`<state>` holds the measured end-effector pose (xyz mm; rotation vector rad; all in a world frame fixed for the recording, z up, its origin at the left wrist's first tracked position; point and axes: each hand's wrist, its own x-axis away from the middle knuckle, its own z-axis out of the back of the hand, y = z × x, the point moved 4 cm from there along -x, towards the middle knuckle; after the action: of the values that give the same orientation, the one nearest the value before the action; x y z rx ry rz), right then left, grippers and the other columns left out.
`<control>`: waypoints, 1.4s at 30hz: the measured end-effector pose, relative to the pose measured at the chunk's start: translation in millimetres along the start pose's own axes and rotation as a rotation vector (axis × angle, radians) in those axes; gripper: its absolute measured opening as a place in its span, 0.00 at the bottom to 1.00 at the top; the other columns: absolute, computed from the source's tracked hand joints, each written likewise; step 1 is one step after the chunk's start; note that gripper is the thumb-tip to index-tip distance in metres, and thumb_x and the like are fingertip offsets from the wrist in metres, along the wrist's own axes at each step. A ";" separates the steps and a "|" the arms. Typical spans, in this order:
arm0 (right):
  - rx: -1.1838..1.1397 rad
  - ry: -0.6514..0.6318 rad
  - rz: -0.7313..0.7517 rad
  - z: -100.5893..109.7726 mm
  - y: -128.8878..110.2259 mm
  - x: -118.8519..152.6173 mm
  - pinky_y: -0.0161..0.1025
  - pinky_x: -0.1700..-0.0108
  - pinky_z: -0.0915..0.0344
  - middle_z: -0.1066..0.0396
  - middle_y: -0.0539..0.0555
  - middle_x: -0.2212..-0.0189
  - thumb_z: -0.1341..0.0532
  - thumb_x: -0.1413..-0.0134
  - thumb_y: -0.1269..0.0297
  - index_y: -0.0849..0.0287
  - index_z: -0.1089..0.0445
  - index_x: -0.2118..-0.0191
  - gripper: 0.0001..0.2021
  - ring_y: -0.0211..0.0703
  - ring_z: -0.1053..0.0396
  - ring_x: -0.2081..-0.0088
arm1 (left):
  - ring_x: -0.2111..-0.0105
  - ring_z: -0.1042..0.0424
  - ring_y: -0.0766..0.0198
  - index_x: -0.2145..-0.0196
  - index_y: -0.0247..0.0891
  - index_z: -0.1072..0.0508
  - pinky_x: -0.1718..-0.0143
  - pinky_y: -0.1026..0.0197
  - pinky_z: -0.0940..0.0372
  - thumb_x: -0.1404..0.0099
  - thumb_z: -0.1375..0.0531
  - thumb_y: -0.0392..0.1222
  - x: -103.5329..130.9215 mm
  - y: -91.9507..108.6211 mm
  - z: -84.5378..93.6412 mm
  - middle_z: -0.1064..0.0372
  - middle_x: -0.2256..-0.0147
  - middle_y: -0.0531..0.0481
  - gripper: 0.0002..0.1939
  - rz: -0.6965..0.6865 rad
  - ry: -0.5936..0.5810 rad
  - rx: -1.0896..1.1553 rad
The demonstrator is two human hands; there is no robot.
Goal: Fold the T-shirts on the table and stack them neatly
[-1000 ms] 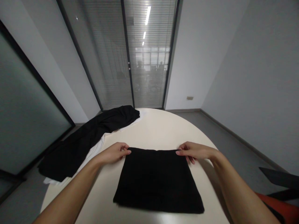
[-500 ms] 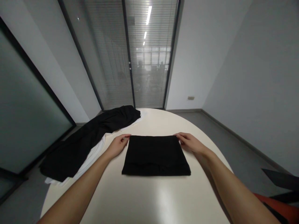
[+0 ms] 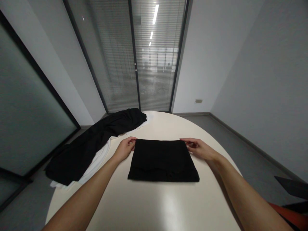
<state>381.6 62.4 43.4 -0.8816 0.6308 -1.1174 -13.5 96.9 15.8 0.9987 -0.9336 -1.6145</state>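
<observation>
A folded black garment (image 3: 163, 160) lies flat as a neat block on the pale table, its kind hidden by the folding. My left hand (image 3: 125, 149) rests at its far left corner, fingertips against the edge and the thumb apart from them. At the far right corner is my right hand (image 3: 201, 149), open, with the index finger stretched along the far edge and the thumb lower down by the side. Neither hand visibly grips the cloth.
The rounded table (image 3: 144, 205) has a pile at its left: an unfolded black garment (image 3: 96, 141) over white cloth (image 3: 99, 157), overhanging the edge. Beyond stand glass panels with blinds (image 3: 157, 77). Part of a red and black chair (image 3: 291, 213) shows at lower right.
My right fingers have loosened from the garment's corner, the thumb moving away from the cloth. My left fingers have shifted slightly at their corner. The whole view has moved a little.
</observation>
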 end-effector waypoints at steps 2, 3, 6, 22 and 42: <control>-0.015 0.001 0.003 -0.4 -1.7 -0.5 0.43 0.55 0.32 0.24 0.59 0.56 0.33 0.48 0.45 0.60 0.28 0.43 0.31 0.47 0.28 0.59 | 0.69 0.26 0.59 0.57 0.35 0.24 0.67 0.60 0.33 0.37 0.40 0.54 -1.2 1.8 -0.7 0.24 0.65 0.45 0.20 0.004 0.022 0.000; -0.017 0.012 0.013 -0.7 -2.6 -1.4 0.43 0.54 0.32 0.24 0.59 0.56 0.34 0.47 0.43 0.60 0.27 0.44 0.31 0.47 0.28 0.58 | 0.68 0.26 0.59 0.57 0.35 0.24 0.67 0.60 0.33 0.37 0.41 0.54 -1.7 2.8 -1.0 0.24 0.65 0.45 0.20 0.003 0.031 -0.002; 0.019 0.108 0.047 -1.2 -2.6 -8.3 0.42 0.54 0.32 0.23 0.59 0.58 0.37 0.44 0.41 0.60 0.25 0.48 0.28 0.48 0.27 0.59 | 0.66 0.25 0.58 0.55 0.35 0.25 0.65 0.60 0.32 0.35 0.43 0.53 -4.4 4.3 0.5 0.24 0.61 0.44 0.20 -0.012 0.091 -0.038; 0.465 0.079 0.503 -46.9 -97.3 17.2 0.51 0.43 0.37 0.24 0.56 0.52 0.38 0.39 0.59 0.51 0.25 0.53 0.11 0.52 0.30 0.48 | 0.46 0.33 0.51 0.51 0.43 0.25 0.42 0.49 0.39 0.36 0.38 0.43 52.5 78.4 0.4 0.29 0.47 0.43 0.16 -0.562 -0.249 -0.477; 0.527 0.087 0.421 -69.0 -96.6 17.2 0.44 0.47 0.30 0.31 0.56 0.45 0.44 0.33 0.64 0.50 0.29 0.45 0.15 0.47 0.28 0.48 | 0.42 0.35 0.51 0.61 0.42 0.23 0.42 0.46 0.37 0.37 0.42 0.29 66.7 95.1 -20.3 0.35 0.40 0.45 0.12 -0.667 -0.150 -0.682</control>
<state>284.1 9.9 89.7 -0.2314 0.5244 -0.8763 25.2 8.9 84.1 0.7293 -0.0676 -2.3606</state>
